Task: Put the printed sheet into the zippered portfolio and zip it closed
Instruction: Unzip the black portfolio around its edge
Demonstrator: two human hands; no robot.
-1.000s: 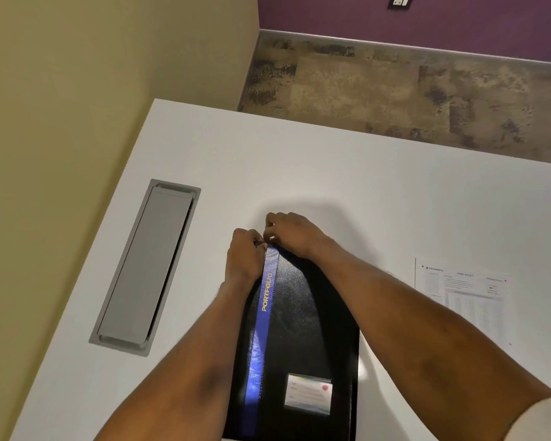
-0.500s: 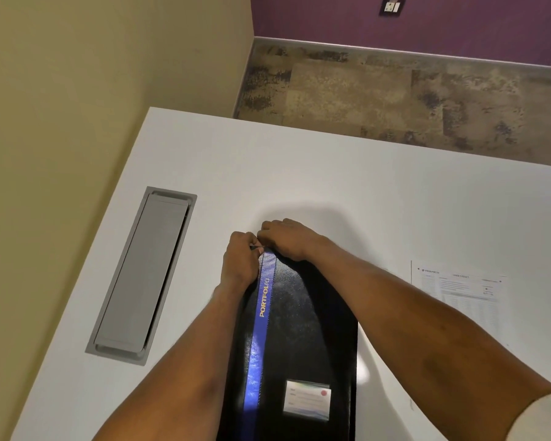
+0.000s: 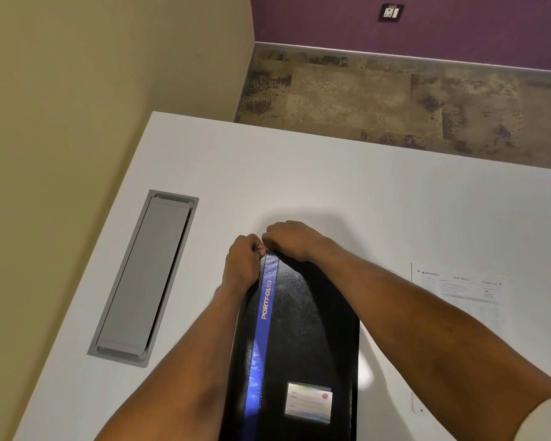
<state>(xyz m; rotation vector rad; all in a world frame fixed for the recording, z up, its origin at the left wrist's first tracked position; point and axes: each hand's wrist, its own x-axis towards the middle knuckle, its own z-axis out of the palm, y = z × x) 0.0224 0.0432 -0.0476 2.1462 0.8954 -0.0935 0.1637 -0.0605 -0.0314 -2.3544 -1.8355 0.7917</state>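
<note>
While hands (image 3: 269,249) seemingly pinch portfolio (image 3: 299,338), sheet (image 3: 462,291) lies apart.

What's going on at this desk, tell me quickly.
A person has both hands at the far end of a black portfolio with a blue stripe, lying on the white table. The left hand and right hand meet at its top edge, apparently working the zipper there, though the pull itself is hidden. The printed sheet lies on the table to the right, not yet inside. A grey cable hatch sits to the left.
</note>
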